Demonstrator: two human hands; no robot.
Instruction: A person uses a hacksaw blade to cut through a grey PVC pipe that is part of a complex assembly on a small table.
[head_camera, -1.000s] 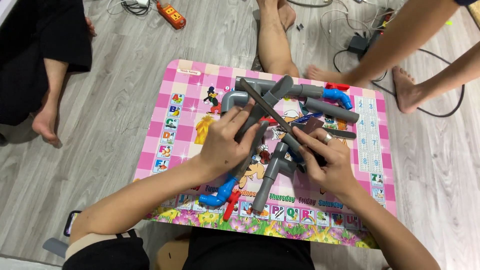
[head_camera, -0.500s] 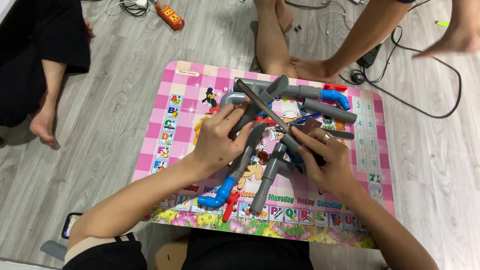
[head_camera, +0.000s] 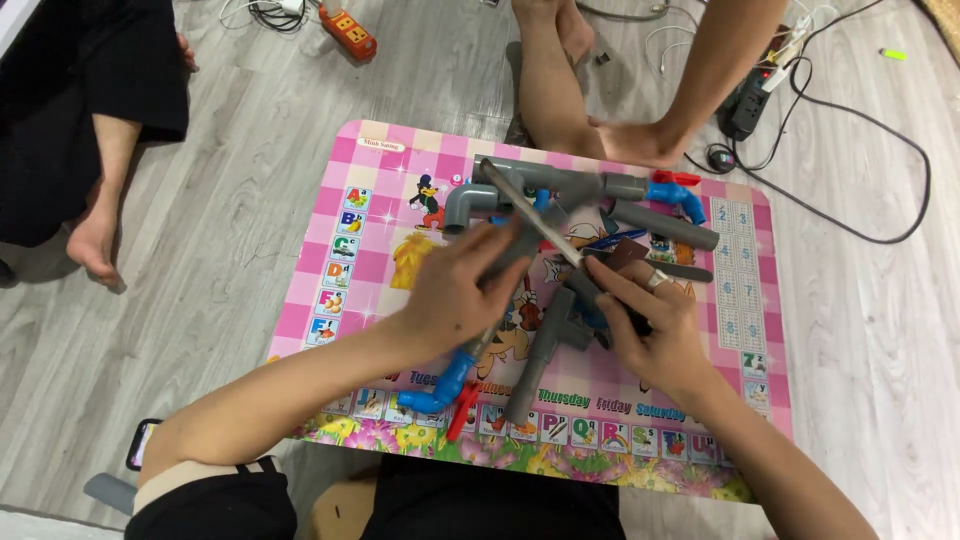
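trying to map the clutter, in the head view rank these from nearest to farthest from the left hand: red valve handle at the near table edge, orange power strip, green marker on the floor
1. red valve handle, just below the left hand, near table edge.
2. orange power strip, far on the floor, upper left.
3. green marker, floor at far upper right.

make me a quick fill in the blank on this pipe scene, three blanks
1. The left hand rests on a ___ pipe.
2. The elbow fitting near the table's front edge is ___.
3. The pink table stands on a ___ floor.

Missing words: grey; blue; wooden
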